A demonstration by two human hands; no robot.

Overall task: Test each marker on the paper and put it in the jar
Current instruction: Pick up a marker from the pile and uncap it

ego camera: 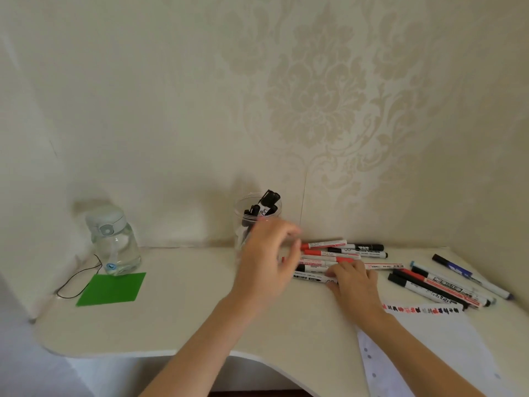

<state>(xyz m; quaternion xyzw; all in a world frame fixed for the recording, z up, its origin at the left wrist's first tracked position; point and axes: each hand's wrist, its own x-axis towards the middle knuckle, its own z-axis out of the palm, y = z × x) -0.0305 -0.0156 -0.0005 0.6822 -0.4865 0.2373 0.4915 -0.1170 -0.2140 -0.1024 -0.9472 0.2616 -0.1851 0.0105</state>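
Green sheet (111, 288), water bottle (113, 240) far left; left hand (267, 263) relaxed, masks jar (252, 222); right hand (353, 277) flat on markers (329, 260).

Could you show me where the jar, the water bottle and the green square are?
jar (243, 224): head view, on its clear left wall.
water bottle (116, 243): head view, on its clear body.
green square (112, 287): head view, on its middle.

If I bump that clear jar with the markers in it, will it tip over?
Possibly. The clear plastic jar looks tall, narrow and probably light, and its black markers lean to one side above the rim. Its flat base on the cream table should resist gentle nudges.
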